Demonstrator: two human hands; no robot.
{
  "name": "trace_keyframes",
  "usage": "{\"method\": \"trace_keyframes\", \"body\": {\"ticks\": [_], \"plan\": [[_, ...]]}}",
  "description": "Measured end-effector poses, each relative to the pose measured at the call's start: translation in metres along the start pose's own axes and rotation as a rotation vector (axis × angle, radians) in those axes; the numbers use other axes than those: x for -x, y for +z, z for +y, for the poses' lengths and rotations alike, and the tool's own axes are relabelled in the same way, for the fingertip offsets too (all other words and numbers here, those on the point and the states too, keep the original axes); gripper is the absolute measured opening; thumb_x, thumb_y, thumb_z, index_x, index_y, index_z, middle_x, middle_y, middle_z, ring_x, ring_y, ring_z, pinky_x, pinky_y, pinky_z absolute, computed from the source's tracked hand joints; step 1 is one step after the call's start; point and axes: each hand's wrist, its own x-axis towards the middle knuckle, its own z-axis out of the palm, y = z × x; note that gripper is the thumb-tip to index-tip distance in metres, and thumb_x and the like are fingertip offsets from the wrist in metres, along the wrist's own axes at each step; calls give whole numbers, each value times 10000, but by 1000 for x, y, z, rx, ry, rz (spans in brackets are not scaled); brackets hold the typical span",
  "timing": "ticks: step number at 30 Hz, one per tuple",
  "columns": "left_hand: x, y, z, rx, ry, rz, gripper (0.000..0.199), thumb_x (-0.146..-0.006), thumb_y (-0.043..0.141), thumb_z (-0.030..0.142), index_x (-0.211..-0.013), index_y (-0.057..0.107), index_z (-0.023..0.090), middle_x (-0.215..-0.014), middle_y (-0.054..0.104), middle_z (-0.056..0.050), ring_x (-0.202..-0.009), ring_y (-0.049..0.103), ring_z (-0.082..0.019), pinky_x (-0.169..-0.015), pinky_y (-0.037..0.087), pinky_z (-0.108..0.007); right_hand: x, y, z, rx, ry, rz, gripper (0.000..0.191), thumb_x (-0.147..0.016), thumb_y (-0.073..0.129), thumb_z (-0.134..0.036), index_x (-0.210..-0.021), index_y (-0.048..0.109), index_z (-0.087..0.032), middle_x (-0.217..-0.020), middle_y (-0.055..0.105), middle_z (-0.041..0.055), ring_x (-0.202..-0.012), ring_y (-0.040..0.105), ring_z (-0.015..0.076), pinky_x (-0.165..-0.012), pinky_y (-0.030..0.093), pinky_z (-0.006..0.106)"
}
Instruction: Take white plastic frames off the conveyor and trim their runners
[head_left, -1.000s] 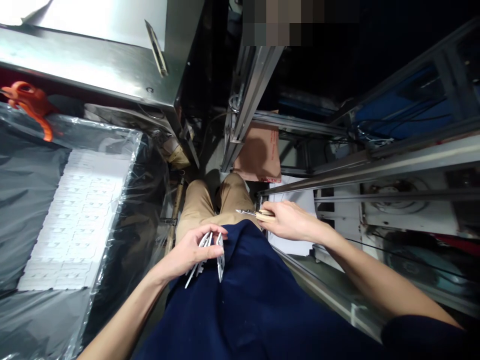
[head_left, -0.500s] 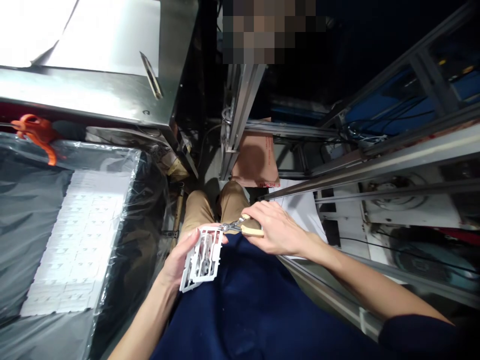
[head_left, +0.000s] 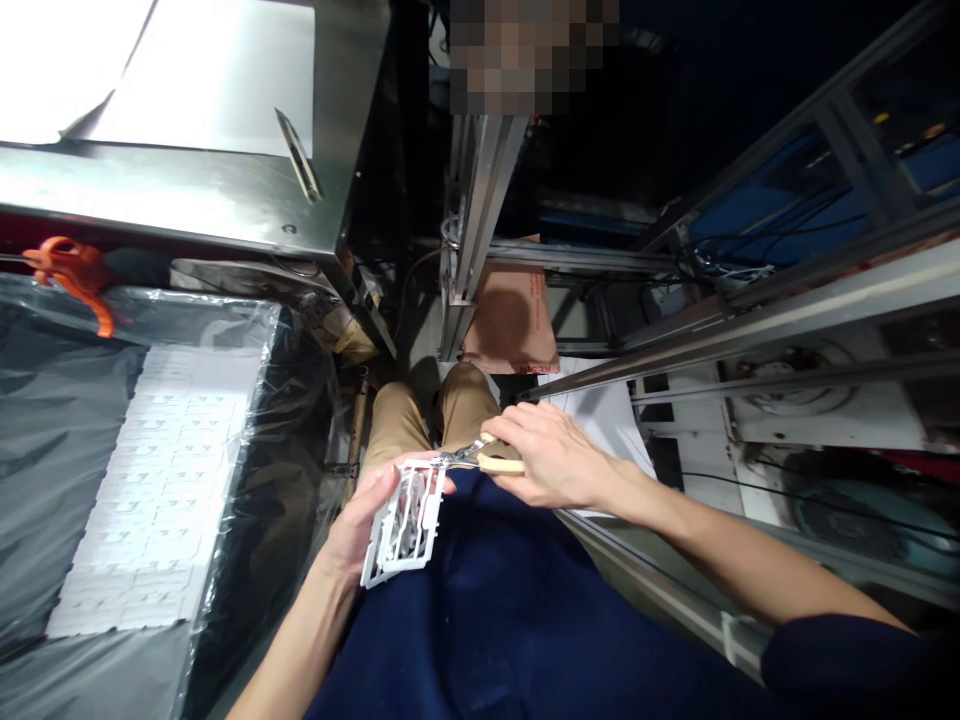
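Observation:
My left hand (head_left: 361, 515) is closed on white plastic frames (head_left: 431, 520) with thin bars and small stubs, which overlap one another in front of my lap. My right hand (head_left: 559, 455) grips nippers (head_left: 501, 465) with cream-coloured handles, the fingers wrapped round them. The metal jaws of the nippers meet the top edge of the frames, close to my left fingertips. Whether the jaws are closed on a bar is too small to make out.
A box lined with clear plastic (head_left: 251, 325) on the left holds rows of flat white pieces (head_left: 161, 480). An orange trigger tool (head_left: 75, 270) hangs at its far edge. A cutter knife (head_left: 298, 155) and paper (head_left: 217, 75) lie on the metal table (head_left: 187, 200). Metal rails (head_left: 675, 350) run along the right.
The nippers' jaws have shifted slightly left along the top edge of the white frames. The frames are tilted a little differently. Both hands keep their hold.

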Motion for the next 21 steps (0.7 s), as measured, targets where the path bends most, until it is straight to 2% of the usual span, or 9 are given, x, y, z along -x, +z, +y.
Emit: {"method": "trace_keyframes", "body": {"ticks": [9, 15, 18, 21], "plan": [[1, -3, 1, -9, 8, -19, 399, -781, 612, 406, -1071, 621, 133, -886, 695, -149, -633, 631, -157, -534, 505, -193, -2, 0, -1, 65, -20, 19, 216, -768, 514, -373, -887, 552, -197, -772, 539, 13, -682, 457, 144, -641, 267, 277], [1, -3, 1, 4, 4, -9, 393, -779, 612, 403, -1064, 622, 131, -876, 694, -149, -612, 622, -155, -521, 504, -196, -3, -1, -2, 38, 2, 6, 227, -796, 483, -400, -816, 573, -193, -704, 539, 10, -607, 451, 126, -551, 205, 275], [0, 1, 2, 30, 5, 3, 377, -775, 619, 393, -1047, 626, 132, -870, 696, -143, -627, 633, -163, -534, 513, -200, -4, -1, -3, -67, 49, 12, 192, -788, 500, -380, -803, 572, -203, -692, 548, -5, -592, 452, 114, -534, 199, 261], [-1, 3, 2, 78, 9, 32, 367, -781, 610, 386, -1050, 619, 137, -870, 693, -125, -671, 647, -178, -570, 532, -219, -7, 1, -5, -298, 194, 8, 190, -797, 506, -390, -792, 554, -206, -645, 534, -32, -575, 440, 99, -541, 243, 233]]}}
